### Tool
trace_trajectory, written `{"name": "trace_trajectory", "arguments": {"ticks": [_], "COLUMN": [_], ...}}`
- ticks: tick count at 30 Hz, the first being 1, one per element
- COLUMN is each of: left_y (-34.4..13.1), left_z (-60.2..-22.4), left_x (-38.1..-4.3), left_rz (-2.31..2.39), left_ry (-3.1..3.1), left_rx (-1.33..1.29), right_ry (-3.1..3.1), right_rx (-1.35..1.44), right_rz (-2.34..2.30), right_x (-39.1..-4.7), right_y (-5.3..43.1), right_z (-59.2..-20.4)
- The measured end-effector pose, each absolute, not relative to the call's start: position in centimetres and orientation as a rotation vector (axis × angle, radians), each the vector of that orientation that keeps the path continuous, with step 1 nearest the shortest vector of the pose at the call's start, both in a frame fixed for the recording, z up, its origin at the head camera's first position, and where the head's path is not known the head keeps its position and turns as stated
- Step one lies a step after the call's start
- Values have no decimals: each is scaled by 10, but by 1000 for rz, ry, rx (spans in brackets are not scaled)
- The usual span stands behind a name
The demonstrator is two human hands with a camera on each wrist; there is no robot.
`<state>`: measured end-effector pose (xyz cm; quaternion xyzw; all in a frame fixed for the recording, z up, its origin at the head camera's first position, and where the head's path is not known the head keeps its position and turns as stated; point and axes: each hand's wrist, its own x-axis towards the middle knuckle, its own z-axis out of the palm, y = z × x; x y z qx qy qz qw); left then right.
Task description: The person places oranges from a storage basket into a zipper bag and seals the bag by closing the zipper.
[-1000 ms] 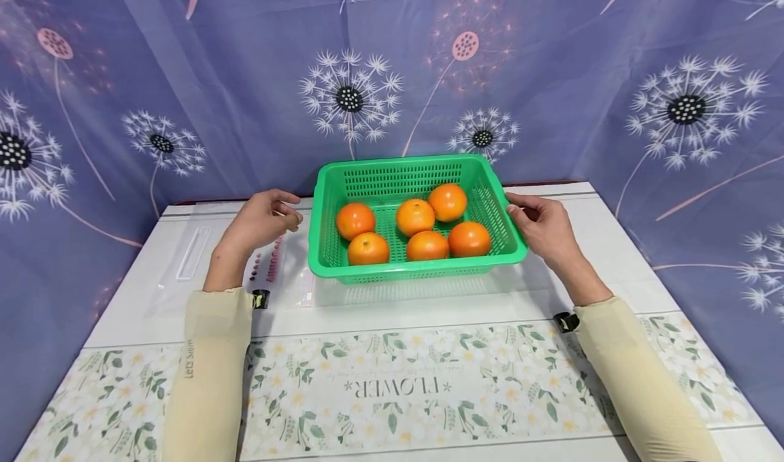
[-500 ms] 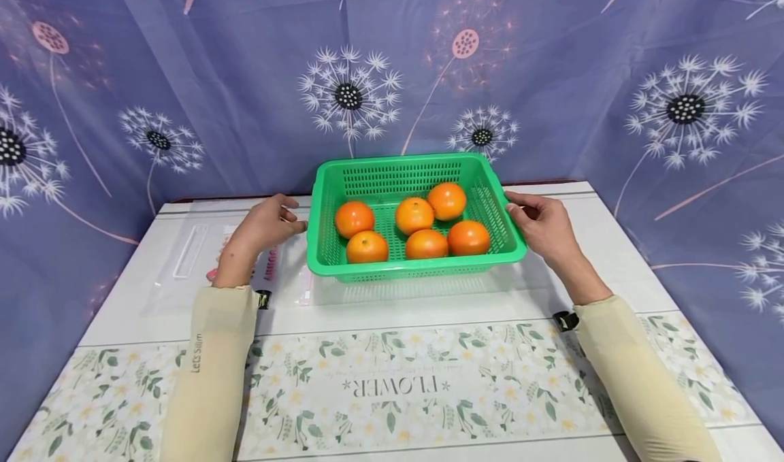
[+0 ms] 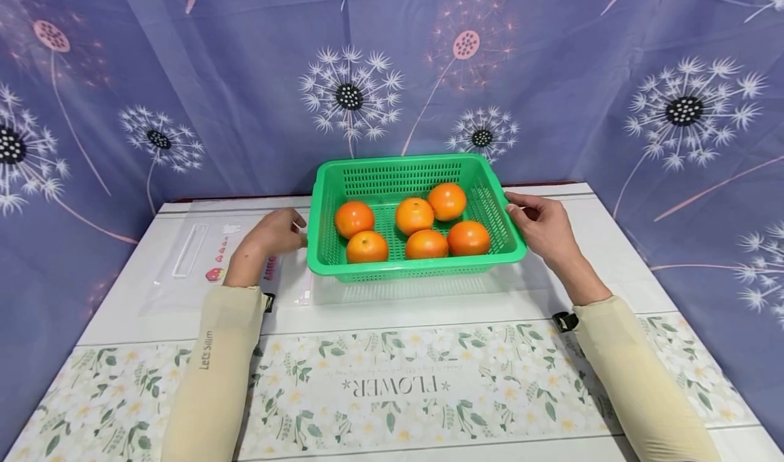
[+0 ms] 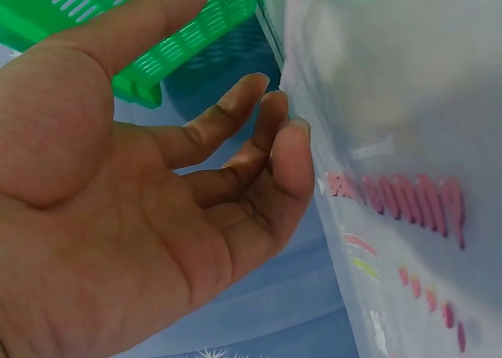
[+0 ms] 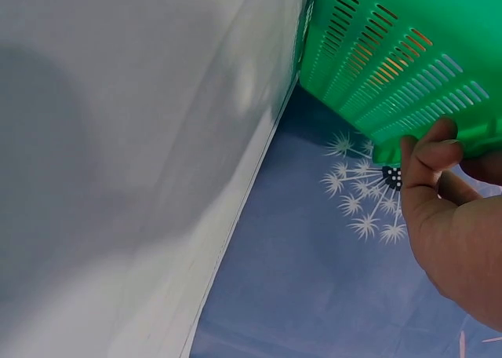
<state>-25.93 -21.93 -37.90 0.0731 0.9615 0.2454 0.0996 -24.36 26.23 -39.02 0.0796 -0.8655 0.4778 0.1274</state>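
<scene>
A green slotted plastic basket [image 3: 416,267] stands at the back middle of the table with several round orange fruits [image 3: 414,216] inside, some with a small stem scar on top. My right hand [image 3: 547,229] grips the basket's right rim, and the right wrist view shows the fingers [image 5: 427,158] curled at that rim. At the left end, my left hand [image 3: 273,236] is right beside the basket wall. In the left wrist view its thumb [image 4: 145,28] overlaps the basket, while the other fingers [image 4: 227,118] hang loosely bent with nothing held between them.
A clear plastic sheet or bag [image 3: 177,271] with pink and red prints lies flat under the left hand. A floral strip [image 3: 398,387] reading FLOWER crosses the white table [image 3: 441,312]. Blue-purple dandelion curtains [image 3: 245,74] rise behind and at both sides.
My left hand has moved right and slightly toward me, up to the basket's left side. The right hand stays on the right rim, and the basket and fruits look unmoved.
</scene>
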Motion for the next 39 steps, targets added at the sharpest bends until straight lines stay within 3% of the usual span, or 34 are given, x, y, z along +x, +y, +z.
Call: {"name": "trace_trajectory", "arguments": {"ticks": [39], "left_y": [-217], "left_z": [-398], "left_x": [-261], "left_rz": [687], "left_ry": [2797], "left_rx": [173], "right_ry": [-2516], "right_rx": [240], "right_rz": [1381], "right_x": [-244], "right_y": [261], "right_z": [-391]}}
